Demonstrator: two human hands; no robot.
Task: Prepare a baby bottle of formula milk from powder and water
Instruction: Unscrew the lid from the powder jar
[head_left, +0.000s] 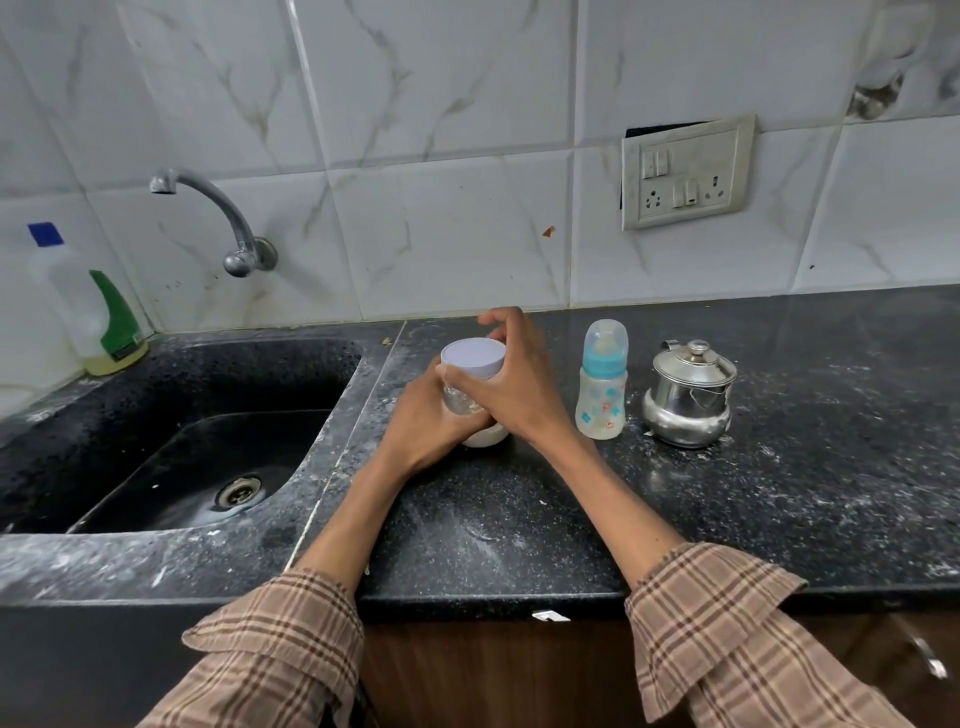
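Both hands closed on a small clear jar (470, 397) that stood on the black speckled counter (727, 519), just right of the sink edge. The left hand (421, 415) wrapped the jar's body from the near side, and the right hand (511, 382) curled over from the right, thumb and fingers set against the pale lilac lid (472, 358), which sat on the jar. White powder showed at the jar's bottom, below the left fingers.

Just right of the right wrist stood the baby bottle (602, 382), upright, with a blue collar, a clear dome cap over the teat, and small coloured prints on its body too small to read. Its inside looked empty or nearly so. Beside it, further right, sat a small steel pot (688, 395) with a knobbed lid, close to the bottle but not touching it. White dust lay scattered over the counter around them.

To the left, a black sink (171, 415) lay under a curved metal tap (218, 218) fixed to the marble-patterned tiles. At the sink's far left corner stood a plastic bottle (85, 306) with a blue cap and a green label whose writing could not be read. A switch-and-socket plate (685, 174) hung on the wall above the pot. Plaid sleeves (727, 618) covered both forearms.
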